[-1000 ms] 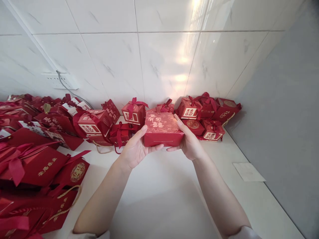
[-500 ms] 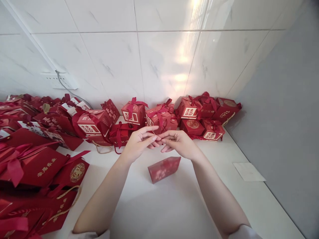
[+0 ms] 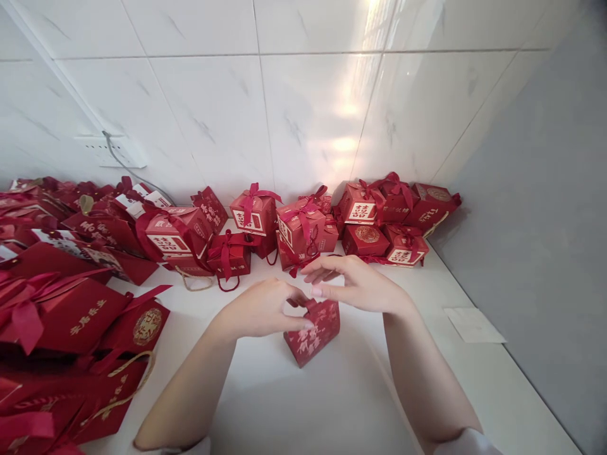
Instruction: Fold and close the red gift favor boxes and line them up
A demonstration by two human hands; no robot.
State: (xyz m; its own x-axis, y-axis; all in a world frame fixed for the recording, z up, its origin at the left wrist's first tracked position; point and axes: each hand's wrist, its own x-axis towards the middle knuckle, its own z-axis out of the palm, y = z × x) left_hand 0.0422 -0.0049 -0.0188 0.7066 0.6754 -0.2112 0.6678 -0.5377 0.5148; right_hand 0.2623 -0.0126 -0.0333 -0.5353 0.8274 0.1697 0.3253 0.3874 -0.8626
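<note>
A small red gift box (image 3: 313, 333) with pale printed characters stands slightly tilted on the white table, its top narrowing to a small tab. My left hand (image 3: 268, 308) grips its upper left part, thumb on the front face and the fingers largely hidden behind. Over the box's upper right edge, my right hand (image 3: 358, 283) is held with fingers stretched out and the thumb apart from them. I see nothing between its fingers. Whether its fingertips touch the box I cannot tell.
Several red boxes with ribbon bows (image 3: 303, 227) line the tiled wall. More red boxes and bags (image 3: 76, 316) are heaped at the left. A flat white sheet (image 3: 474, 325) lies by the table's right edge, beside a grey panel (image 3: 531, 221). A cable runs from the wall socket (image 3: 111, 151).
My hands were together above the box with fingertips meeting. They have come down and apart; the left now holds the box, which has turned slightly. The right has moved to the right.
</note>
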